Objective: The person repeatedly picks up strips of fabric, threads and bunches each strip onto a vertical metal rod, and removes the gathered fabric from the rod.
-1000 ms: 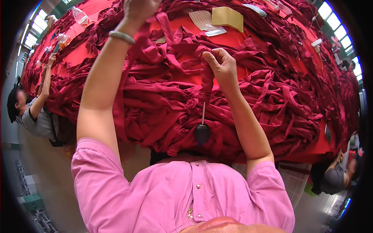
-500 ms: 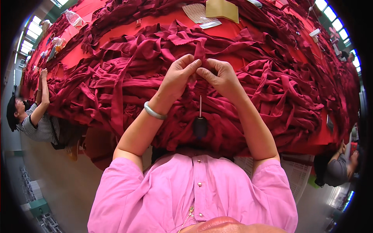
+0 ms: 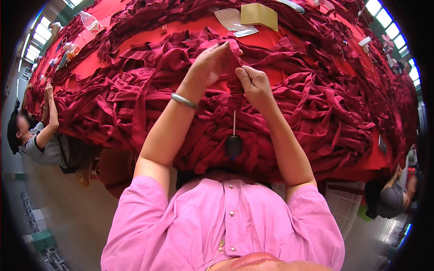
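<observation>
A dark red fabric strip (image 3: 233, 58) runs between my two hands. My left hand (image 3: 210, 65), slightly blurred, closes on its upper end, thumb in front and a fingertip showing past the far side. Lower down, my right hand (image 3: 256, 88) pinches the edge of the strip between thumb and bent fingers. Beneath them the cloth is bunched (image 3: 235, 90) around the upper part of a thin metal rod tool (image 3: 234, 123) with a black rounded handle (image 3: 233, 147). The handle points toward me; the rod's tip is hidden in the cloth.
Heaps of dark red strips (image 3: 325, 97) cover the red table (image 3: 185, 43). Farther back lie a yellow folded card (image 3: 259, 16), a patterned sheet (image 3: 227, 19) and a clear plastic bottle (image 3: 90, 22). One person (image 3: 43, 140) works at the left, another (image 3: 392, 198) at the right.
My left hand has moved up and away from the right, drawing the strip's end upward. My right hand has shifted slightly down and right. The rod tool stays in place.
</observation>
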Available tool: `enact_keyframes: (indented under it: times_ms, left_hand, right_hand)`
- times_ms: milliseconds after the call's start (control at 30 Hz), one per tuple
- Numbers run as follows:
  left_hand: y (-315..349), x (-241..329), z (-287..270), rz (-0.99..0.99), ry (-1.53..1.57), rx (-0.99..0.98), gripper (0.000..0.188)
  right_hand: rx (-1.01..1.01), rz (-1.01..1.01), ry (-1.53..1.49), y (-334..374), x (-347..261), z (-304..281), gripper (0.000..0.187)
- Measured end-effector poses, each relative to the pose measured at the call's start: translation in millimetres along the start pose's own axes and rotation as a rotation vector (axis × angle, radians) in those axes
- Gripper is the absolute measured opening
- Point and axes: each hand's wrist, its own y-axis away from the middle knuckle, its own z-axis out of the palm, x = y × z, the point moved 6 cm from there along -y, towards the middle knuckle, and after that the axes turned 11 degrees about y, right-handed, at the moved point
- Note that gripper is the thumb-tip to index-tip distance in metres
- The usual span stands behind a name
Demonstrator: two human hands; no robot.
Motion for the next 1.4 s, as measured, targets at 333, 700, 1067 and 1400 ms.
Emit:
enact_keyframes:
  times_ms: [333,700,1067,1400]
  left_hand:
    - [-30.6,60.3,-4.6,0.211,-0.966,0.274,0.038]
    - [57.9,-1.2,15.2,0.232,-0.505,0.272,0.015]
    - [63.8,-11.3,-0.4,0.086,-0.380,0.210,0.021]
    - [34.1,-8.5,-1.1,0.216,-0.033,0.280,0.005]
  right_hand:
    - [-0.194,0.260,-0.375,9.1,6.9,6.1,0.029]
    - [-0.195,0.097,-0.122,11.8,8.9,1.1,0.024]
    - [-0.060,0.068,-0.162,-10.5,1.4,-4.0,0.025]
    - [-0.002,0.033,-0.034,-8.8,-4.4,-1.5,0.026]
